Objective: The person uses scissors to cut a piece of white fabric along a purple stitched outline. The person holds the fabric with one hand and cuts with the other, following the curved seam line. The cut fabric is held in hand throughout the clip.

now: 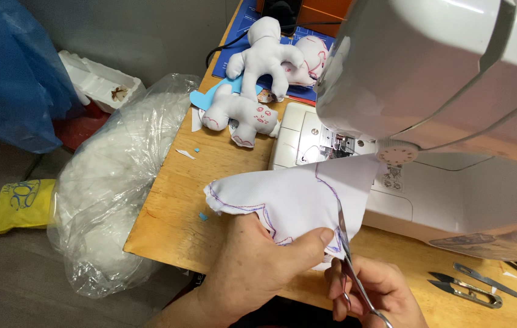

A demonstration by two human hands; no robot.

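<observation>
My left hand (pixel 252 267) pinches a piece of white fabric (pixel 295 194) with a purple stitched outline, held over the wooden table's front edge. My right hand (pixel 374 291) grips small silver scissors (pixel 346 249), their blades pointing up into the fabric's lower right edge, beside my left thumb. The fabric's far edge lies against the base of the white sewing machine (pixel 441 79).
Stuffed white fabric dolls (pixel 258 61), (pixel 240 115) lie at the back of the wooden table (pixel 173 212) on blue paper. Thread snips (pixel 468 291) rest at the right. A clear bag of white stuffing (pixel 112 188), a yellow bag (pixel 15 203) and blue plastic (pixel 9 67) sit left, off the table.
</observation>
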